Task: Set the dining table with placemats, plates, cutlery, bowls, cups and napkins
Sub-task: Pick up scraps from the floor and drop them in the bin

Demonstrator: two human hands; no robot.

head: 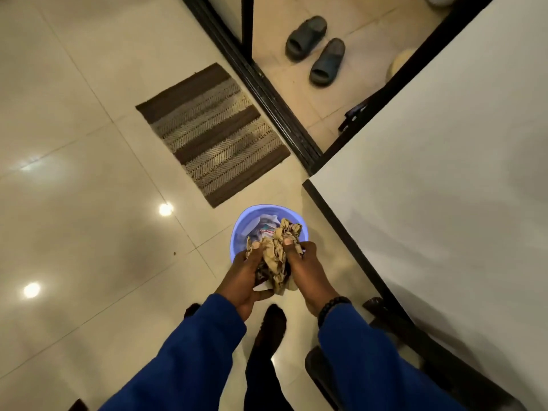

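I hold a crumpled wad of brown paper [277, 256] with both hands, above a round blue plastic bin [243, 226] that stands on the tiled floor. My left hand [246, 277] grips the wad's left side with the thumb on top. My right hand [305, 271] grips its right side. Inside the bin lie white and printed scraps of paper [264, 225]. Part of the bin is hidden behind my hands and the wad.
A white wall [444, 173] with a dark skirting runs along the right. A striped brown doormat [212, 133] lies before a dark sliding-door track [267, 93]. Beyond it stand two grey slippers [315, 50]. My feet [271, 327] are on the glossy tiles.
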